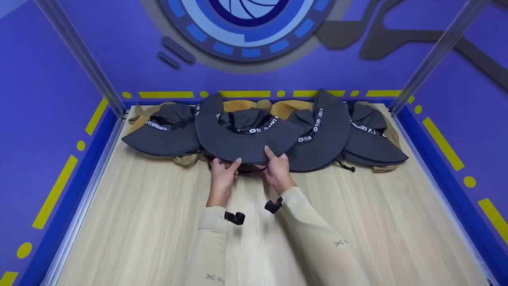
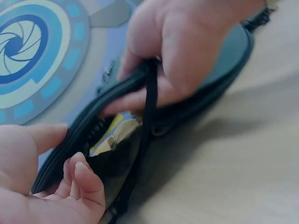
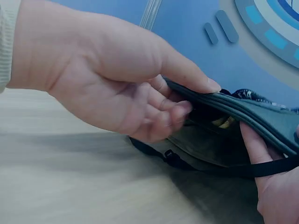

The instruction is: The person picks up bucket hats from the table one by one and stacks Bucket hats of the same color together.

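Both hands hold the front brim of a dark grey sun hat [image 1: 242,147], thumbs above and other fingers beneath. My left hand [image 1: 223,175] grips it left of the brim's middle. My right hand [image 1: 279,171] pinches it further right. In the left wrist view, a black chin strap [image 2: 150,98] crosses the fingers of the right hand [image 2: 187,42]. The right wrist view shows the left hand [image 3: 112,70] with its thumb lying on the layered brim edge [image 3: 224,101]. The hat's opening beneath the brim is partly visible there.
More dark hats line the back of the wooden table [image 1: 151,222]: one hat [image 1: 170,139] at left, another hat [image 1: 325,147] overlapping the held one, and a third hat [image 1: 373,147] at right. Tan cloth shows around them. A purple wall [image 1: 131,67] stands right behind.
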A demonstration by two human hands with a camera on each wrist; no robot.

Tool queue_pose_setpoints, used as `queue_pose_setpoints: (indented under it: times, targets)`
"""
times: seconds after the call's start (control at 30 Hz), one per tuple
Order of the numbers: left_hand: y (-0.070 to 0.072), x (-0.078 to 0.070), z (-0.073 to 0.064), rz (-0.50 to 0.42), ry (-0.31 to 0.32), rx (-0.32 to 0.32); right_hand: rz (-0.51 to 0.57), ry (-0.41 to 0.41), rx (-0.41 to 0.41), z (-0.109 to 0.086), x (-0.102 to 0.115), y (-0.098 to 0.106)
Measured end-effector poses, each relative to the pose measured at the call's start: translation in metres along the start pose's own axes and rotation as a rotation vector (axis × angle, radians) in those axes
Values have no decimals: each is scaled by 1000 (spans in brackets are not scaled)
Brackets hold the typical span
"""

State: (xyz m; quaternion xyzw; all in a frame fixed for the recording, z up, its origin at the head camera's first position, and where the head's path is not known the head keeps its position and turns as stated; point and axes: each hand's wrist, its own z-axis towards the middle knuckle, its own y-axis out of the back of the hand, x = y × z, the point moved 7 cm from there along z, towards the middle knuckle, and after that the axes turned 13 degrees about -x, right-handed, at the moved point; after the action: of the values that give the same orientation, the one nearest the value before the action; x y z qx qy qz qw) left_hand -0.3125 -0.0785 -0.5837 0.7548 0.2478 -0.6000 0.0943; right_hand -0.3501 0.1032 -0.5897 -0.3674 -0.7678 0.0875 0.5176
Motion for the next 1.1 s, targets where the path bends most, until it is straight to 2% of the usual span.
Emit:
queue_pose_setpoints:
  times: [0.17, 0.27, 0.37, 0.43, 0.6, 0.67, 0.73, 0.87, 0.93, 1.0, 1.1]
  targets:
    - [14, 2, -1, 177, -76, 4, -10, 86, 54, -4, 14, 10]
    - [26, 0, 6, 260, -137, -38, -44, 147, 68, -7, 27, 18]
    - [37, -7, 14, 276, -177, -68, -78, 196, 76, -12, 40, 30]
    - [43, -10, 21, 256, -189, -80, -79, 212, 85, -16, 47, 38]
    - [54, -16, 37, 208, -174, -80, -40, 174, 114, -30, 55, 54]
    - [57, -17, 39, 160, -142, -79, -20, 152, 128, -38, 57, 60]
    - [58, -19, 41, 42, -92, -63, -5, 136, 152, -46, 59, 65]
    - [51, -27, 42, -350, 62, 63, -10, 136, 203, -62, 63, 71]
    - [48, -31, 42, -474, 144, 130, -23, 143, 235, -69, 66, 73]
    - [44, -36, 41, -537, 190, 191, -39, 145, 265, -74, 68, 74]
    - [41, -45, 40, -541, 177, 258, -60, 136, 292, -79, 69, 77]
